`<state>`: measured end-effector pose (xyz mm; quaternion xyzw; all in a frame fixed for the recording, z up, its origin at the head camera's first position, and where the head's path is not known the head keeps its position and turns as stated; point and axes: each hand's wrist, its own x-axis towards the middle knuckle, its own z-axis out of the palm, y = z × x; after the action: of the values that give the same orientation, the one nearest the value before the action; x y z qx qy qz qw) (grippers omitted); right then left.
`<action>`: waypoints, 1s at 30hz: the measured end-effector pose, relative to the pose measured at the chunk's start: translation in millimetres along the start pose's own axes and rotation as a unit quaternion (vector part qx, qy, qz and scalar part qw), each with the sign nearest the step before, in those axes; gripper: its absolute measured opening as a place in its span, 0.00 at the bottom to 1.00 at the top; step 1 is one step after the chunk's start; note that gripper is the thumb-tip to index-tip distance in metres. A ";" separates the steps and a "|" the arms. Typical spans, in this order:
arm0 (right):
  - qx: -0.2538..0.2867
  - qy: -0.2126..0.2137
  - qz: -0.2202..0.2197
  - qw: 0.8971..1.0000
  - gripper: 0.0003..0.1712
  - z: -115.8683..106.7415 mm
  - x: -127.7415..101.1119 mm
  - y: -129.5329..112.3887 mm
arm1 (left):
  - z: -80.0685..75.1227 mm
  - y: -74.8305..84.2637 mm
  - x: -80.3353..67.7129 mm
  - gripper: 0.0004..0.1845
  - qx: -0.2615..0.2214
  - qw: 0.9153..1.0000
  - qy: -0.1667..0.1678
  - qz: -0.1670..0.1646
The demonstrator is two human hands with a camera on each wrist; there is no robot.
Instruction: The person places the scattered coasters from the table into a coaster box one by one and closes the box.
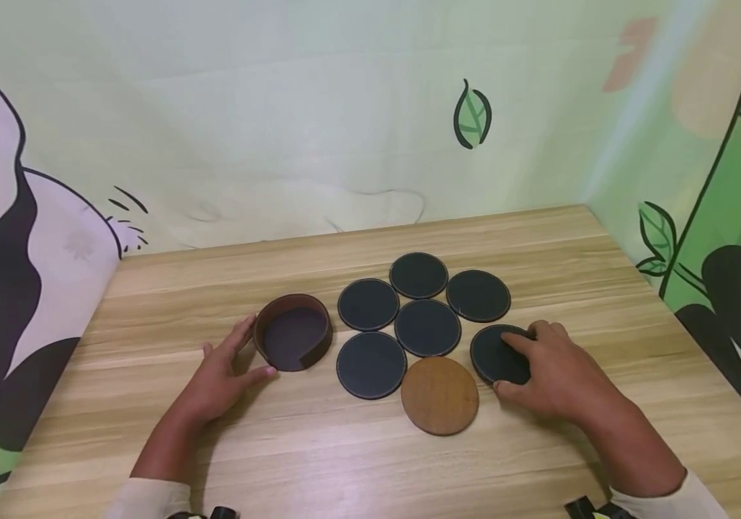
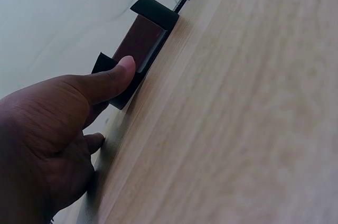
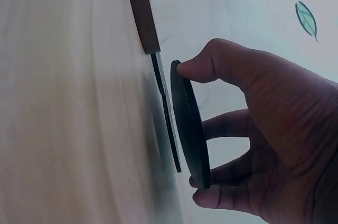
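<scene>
On the left, my left hand [image 1: 218,382] holds the side of a round dark-brown coaster holder [image 1: 325,339], thumb at the front and fingers behind. The holder's wall has a gap at the front, and its floor shows bare. In the left wrist view the thumb lies along the holder's wall [image 2: 156,12]. My right hand [image 1: 558,375] grips a round black coaster [image 1: 494,353] by its edge, thumb near and fingers at the far side. The right wrist view shows this coaster [image 3: 190,129] slightly tilted and raised off the table, with another thin disc behind it.
Between the hands, several black coasters lie flat in a cluster, among them a middle one [image 1: 427,328] and a far one [image 1: 419,274]. A brown wooden disc [image 1: 440,396] lies at the near side. Behind the wooden table [image 1: 318,461] rises a printed wall sheet [image 1: 280,130].
</scene>
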<state>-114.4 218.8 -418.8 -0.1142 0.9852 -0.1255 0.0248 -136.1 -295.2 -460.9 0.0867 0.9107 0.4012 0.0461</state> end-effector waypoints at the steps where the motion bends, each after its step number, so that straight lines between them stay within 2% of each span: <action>1: 0.002 0.003 0.000 1.000 0.47 -0.2 -0.2 0.3 | -0.1 0.2 0.3 0.54 0.000 1.000 -0.001 0.000; 12: 0.024 0.029 -0.013 0.999 0.44 -4.6 -0.7 -4.5 | -0.5 0.0 0.9 0.54 -0.003 1.000 -0.005 -0.002; 21: 0.024 0.025 -0.016 0.999 0.45 -12.2 -2.5 -16.3 | 1.0 -0.8 0.4 0.52 -0.003 1.000 -0.005 -0.002; 30: 0.018 0.021 -0.045 0.999 0.44 -14.9 1.0 -37.8 | 0.7 -0.6 0.2 0.52 -0.002 1.000 -0.004 -0.003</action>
<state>-108.3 186.6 -394.9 -0.1550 0.9770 -0.1464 0.0005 -136.3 -295.0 -461.9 0.0858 0.9099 0.4028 0.0507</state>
